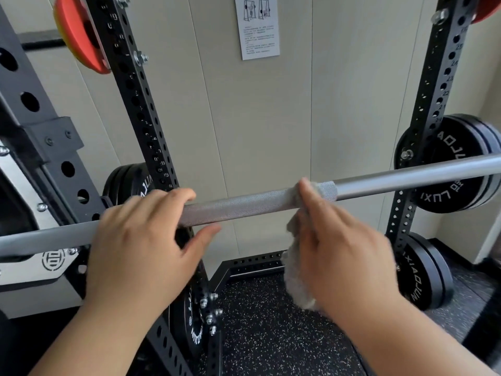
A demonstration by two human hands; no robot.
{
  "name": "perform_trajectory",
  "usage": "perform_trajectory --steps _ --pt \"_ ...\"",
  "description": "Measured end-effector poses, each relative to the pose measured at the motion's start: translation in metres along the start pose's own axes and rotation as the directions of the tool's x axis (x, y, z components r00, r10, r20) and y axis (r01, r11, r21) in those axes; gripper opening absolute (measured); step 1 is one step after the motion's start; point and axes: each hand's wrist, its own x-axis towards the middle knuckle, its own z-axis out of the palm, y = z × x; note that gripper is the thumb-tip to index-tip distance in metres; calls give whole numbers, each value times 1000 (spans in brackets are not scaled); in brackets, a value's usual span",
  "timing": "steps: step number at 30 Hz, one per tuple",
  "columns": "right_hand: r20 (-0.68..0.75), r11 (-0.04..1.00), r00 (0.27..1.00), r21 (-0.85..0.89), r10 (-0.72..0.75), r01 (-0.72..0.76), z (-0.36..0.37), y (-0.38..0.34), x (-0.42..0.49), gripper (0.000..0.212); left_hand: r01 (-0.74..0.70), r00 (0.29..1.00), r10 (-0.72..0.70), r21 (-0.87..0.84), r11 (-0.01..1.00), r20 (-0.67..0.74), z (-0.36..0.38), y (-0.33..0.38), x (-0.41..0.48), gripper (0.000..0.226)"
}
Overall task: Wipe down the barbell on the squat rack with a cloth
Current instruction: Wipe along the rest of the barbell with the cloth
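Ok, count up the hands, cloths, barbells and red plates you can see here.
Hands: 2, left hand and right hand
Cloth: 1
Barbell: 1
Red plates: 2
Total: 6

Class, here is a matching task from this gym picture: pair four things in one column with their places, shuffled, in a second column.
1 left hand
2 cloth
3 orange plate
4 paper notice

A stuck on the wall
B high on the rack
C bare on the barbell, fingers curled over it
D held against the barbell by the right hand

Pairs: 1-C, 2-D, 3-B, 4-A.
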Motion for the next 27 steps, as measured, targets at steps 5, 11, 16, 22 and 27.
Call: perform_trajectory --steps 5,11,16,22,27 --pt "26 998 998 44 49 -50 7 -8 -5 43 -29 1000 28 118 993 12 7 -11 2 60" --pt "-59 987 986 30 158 -157 -5 7 2 37 -126 984 116 68 990 132 -7 -23 20 56" --pt "108 1000 994 31 -3 -1 6 -14 -4 44 25 929 -4 -50 998 371 -27 -23 41 59" --pt "-51 993 994 60 101 -98 3 0 -6 41 -57 993 52 45 997 104 -5 -15 16 46" --pt "-59 998 998 43 37 -34 5 3 -5 41 -38 999 38 52 998 -15 12 -2 4 57"
